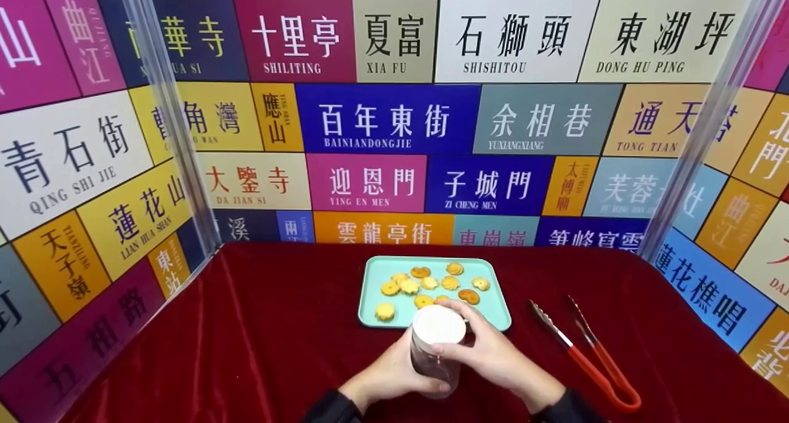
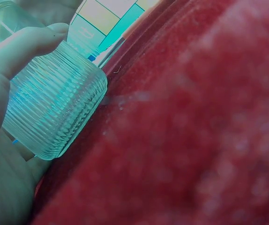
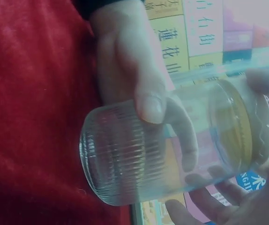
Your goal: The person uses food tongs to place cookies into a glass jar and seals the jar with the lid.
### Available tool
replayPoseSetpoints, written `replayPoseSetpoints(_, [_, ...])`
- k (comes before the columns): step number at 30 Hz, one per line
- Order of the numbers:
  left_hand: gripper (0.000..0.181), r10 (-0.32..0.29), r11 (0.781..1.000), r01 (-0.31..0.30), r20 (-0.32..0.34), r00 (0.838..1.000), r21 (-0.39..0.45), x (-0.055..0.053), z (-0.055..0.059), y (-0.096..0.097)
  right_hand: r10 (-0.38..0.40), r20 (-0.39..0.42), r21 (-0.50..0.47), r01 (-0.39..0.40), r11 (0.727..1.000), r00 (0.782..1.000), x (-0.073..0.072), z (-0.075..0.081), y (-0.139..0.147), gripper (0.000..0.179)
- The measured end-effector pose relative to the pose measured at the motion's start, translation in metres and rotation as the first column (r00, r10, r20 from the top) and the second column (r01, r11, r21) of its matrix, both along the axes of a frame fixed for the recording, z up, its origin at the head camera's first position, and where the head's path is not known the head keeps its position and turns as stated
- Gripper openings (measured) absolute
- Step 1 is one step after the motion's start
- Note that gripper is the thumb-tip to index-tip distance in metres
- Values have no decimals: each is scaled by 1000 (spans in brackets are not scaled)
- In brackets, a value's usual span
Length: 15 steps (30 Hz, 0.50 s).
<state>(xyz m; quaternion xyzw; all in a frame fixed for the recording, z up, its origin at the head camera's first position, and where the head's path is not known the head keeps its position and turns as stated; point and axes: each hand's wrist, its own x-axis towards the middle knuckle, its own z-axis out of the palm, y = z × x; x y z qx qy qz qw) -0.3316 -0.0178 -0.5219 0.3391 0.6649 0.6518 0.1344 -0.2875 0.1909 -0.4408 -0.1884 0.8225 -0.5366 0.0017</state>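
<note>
A clear glass jar (image 1: 433, 366) with a ribbed lower body and a white lid (image 1: 439, 325) is held upright between both hands. My left hand (image 1: 389, 369) grips the jar's body, its thumb across the near side. Around the lid, my right hand (image 1: 496, 352) curls its fingers at the far side and its thumb at the front edge. In the right wrist view the glass (image 3: 120, 154) looks see-through, with nothing inside. The left wrist view shows the jar's base (image 2: 78, 112) close over the red cloth.
Behind the jar lies a mint-green tray (image 1: 370, 287) with several cookies (image 1: 429, 282) on it. To the right are metal tongs with red handles (image 1: 601, 373), spread apart. Dark red cloth (image 1: 246, 324) covers the table, and panels with printed signs (image 1: 385, 118) surround it.
</note>
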Motion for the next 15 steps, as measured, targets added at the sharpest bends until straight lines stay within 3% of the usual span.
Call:
replayPoseSetpoints(5, [108,0,1000,0,1,1000,-6,0,1,0,35,16,-14,-35,999,999,-1,2,1,77])
replayPoseSetpoints(15, [106,0,1000,0,-21,1000,-6,0,0,0,-19,22,9,19,1000,1000,3,2,-1,82])
